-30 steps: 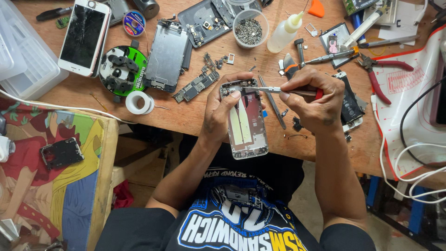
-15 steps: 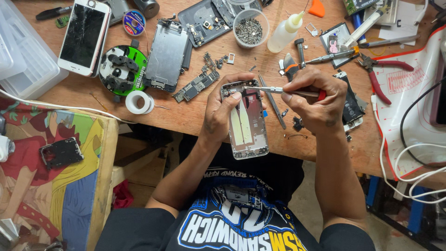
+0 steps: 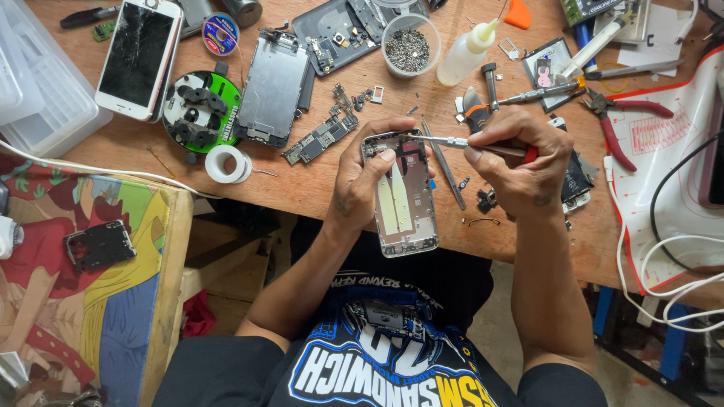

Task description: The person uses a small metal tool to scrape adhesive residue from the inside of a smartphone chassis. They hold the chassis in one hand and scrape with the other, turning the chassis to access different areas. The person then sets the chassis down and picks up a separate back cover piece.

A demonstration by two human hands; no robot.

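A view from above shows a person seated at a cluttered wooden workbench (image 3: pixel 317 188), both bare hands working over an opened phone shell.

The left hand (image 3: pixel 360 177) wraps around the left edge of the opened phone housing (image 3: pixel 403 197), thumb pressed across its upper part, holding it at the near edge of the bench. The housing is silver, lies face up with its inside exposed, and shows 2 pale strips running down its middle.

The right hand (image 3: pixel 520 162) is closed in a pinch on a thin screwdriver (image 3: pixel 460 142) with a red end. The metal tip points left and meets the top of the housing, near the left thumb.

Containers on the bench: a small clear round cup (image 3: pixel 410 41) sits near the far edge and holds a heap of tiny dark screws. Just to its right stands a clear squeeze bottle (image 3: pixel 467 53) with a pointed nozzle, tilted; what it holds cannot be told. At the far left, a clear plastic compartment box (image 3: pixel 34 98) overhangs the corner; its contents cannot be made out.

Elsewhere lie a white phone with a cracked screen (image 3: pixel 139 56), a green round holder (image 3: pixel 202 111) with dark parts on it, a roll of white tape (image 3: pixel 228 163), a bare metal screen frame (image 3: pixel 273 87), a small circuit board (image 3: pixel 320 139) and red-handled pliers (image 3: pixel 626 124).
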